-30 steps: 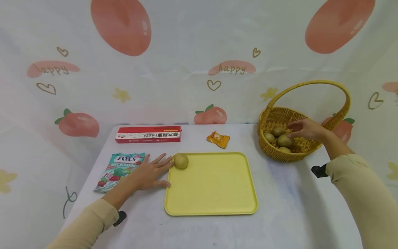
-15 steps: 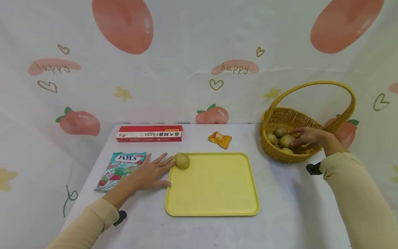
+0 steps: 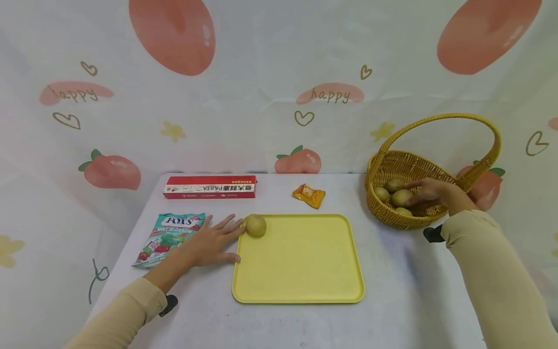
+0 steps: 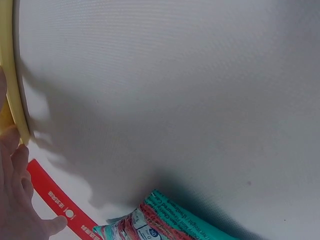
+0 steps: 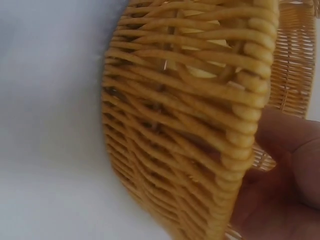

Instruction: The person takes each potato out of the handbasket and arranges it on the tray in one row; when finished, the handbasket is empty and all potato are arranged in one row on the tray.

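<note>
My left hand rests flat on the white table, fingers spread, against the left edge of a yellow tray. Its fingertips are close to a brownish round fruit in the tray's far left corner. My right hand is inside a yellow wicker basket at the right. Its fingers curl on the right side of one fruit among several. The right wrist view shows only the basket wall and my palm. The left wrist view shows my left fingers by the tray rim.
A red pasta box lies at the table's back left. A Fox's candy bag sits under my left wrist's outer side. An orange snack packet lies behind the tray. A peach-print cloth hangs behind the table.
My right hand has sunk lower into the basket and settled onto a fruit. The left hand and the fruit on the tray have stayed put.
</note>
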Tool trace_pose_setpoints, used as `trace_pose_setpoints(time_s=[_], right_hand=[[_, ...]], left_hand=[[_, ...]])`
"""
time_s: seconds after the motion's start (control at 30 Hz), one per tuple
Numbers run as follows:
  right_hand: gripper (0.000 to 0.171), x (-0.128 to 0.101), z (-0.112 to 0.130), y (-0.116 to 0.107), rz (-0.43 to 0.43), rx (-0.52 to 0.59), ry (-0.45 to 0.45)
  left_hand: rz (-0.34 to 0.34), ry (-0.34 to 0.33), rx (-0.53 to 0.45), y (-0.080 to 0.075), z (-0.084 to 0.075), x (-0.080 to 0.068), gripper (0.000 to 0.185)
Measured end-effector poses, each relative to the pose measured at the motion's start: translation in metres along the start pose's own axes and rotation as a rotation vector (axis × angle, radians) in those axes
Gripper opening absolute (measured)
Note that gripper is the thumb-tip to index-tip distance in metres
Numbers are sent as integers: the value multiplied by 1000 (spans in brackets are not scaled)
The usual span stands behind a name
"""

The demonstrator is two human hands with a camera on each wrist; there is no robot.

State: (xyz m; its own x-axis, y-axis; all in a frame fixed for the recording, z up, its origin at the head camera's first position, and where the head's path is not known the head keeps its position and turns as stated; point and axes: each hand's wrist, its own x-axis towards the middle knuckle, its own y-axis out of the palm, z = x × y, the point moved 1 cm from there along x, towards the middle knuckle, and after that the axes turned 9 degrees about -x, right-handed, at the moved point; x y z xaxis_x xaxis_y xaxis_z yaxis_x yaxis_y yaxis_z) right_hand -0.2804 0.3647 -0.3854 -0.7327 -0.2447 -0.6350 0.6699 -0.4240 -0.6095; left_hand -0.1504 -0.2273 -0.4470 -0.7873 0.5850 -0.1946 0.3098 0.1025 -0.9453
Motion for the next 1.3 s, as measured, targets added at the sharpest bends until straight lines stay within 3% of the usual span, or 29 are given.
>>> trace_pose_setpoints(time_s=[0.27, 0.5, 0.8, 1.07, 1.3], right_hand=[[80, 2, 7, -3, -25, -74, -3], [78, 1, 12, -6, -52, -214, -96], [74, -18, 23, -19, -156, -430, -252], [70, -33, 31, -16, -186, -378, -389], [66, -50, 56, -4, -206, -325, -507]], left_hand=[[2, 1, -20, 0, 0, 0, 88], [3, -2, -15, -1, -1, 0, 88], [6, -5, -11, -2, -2, -1, 87], [7, -2, -8, -1, -1, 0, 88], [7, -2, -16, -2, -1, -1, 88]])
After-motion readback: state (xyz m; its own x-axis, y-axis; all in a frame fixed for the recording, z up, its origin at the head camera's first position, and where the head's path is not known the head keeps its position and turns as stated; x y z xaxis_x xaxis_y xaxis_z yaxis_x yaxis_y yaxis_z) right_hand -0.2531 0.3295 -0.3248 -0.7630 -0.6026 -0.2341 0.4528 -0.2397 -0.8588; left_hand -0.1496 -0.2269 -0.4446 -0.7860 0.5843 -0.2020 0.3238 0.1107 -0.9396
